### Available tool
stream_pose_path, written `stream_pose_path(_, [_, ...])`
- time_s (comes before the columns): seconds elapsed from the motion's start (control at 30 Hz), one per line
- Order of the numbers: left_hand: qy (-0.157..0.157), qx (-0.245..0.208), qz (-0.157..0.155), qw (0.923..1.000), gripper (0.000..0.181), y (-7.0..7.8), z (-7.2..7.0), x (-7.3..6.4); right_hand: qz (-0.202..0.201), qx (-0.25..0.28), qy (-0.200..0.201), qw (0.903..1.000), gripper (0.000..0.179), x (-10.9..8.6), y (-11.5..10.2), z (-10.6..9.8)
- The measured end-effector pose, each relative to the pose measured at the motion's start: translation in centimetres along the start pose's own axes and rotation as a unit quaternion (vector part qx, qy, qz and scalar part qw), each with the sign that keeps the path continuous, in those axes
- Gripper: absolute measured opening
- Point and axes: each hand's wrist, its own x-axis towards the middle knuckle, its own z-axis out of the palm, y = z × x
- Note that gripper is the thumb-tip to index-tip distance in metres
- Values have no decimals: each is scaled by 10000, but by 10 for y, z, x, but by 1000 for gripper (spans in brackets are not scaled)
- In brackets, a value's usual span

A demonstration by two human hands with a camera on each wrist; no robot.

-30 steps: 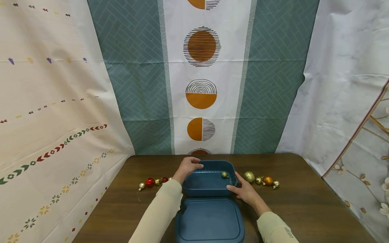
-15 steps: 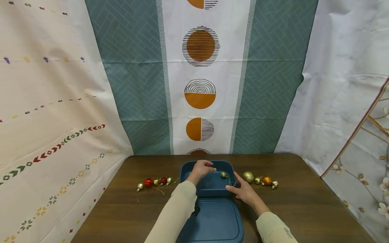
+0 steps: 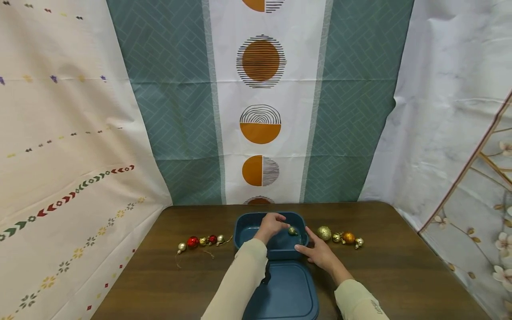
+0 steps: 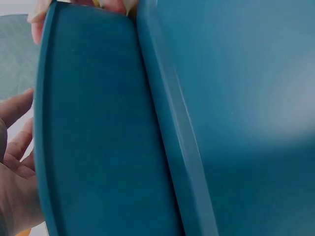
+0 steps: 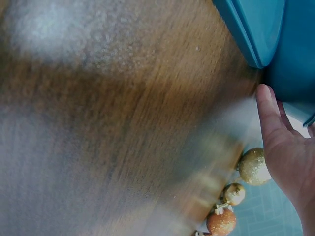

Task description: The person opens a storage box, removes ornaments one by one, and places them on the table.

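Note:
A dark blue plastic box [image 3: 266, 254] stands without its lid at the middle of the table. My left hand [image 3: 271, 226] reaches over its front wall, its fingertips close by a small gold-green bauble [image 3: 293, 231] inside. In the left wrist view, the thumb and spread fingers of that left hand [image 4: 17, 182] show past the rim, the fingertips partly hidden behind the wall. My right hand [image 3: 318, 252] grips the front right corner of the box, thumb on the front wall and fingers along the side. The matching flat lid [image 3: 286, 289] lies in front of the box.
To the left of the box, red and gold baubles [image 3: 193, 242] lie in a row. On its right, a large glittery gold bauble [image 3: 324, 233] heads another row with an orange bauble [image 3: 349, 238]. A patterned curtain [image 3: 260, 89] hangs behind the wooden table [image 3: 392, 262].
My left hand has moved rightward from the box's left back rim over the inside, up to the bauble. The right hand stays at its corner, and the head view has shifted slightly.

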Motion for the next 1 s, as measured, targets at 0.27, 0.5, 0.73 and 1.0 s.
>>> stream_pose_path(0.27, [63, 137, 95, 9998, 29, -2, 9, 3, 8, -40, 28, 10000, 86, 0, 0, 2])
stream_pose_path(0.5, [29, 166, -40, 9999, 29, -3, 15, 7, 40, -43, 69, 10000, 84, 1, 0, 3])
stream_pose_path(0.73, [132, 468, -91, 9988, 30, -3, 21, 14, 51, 102, 36, 9999, 86, 1, 1, 3])
stream_pose_path(1.0, [-55, 501, -379, 9980, 28, -2, 30, 25, 57, 106, 56, 9999, 89, 1, 1, 0])
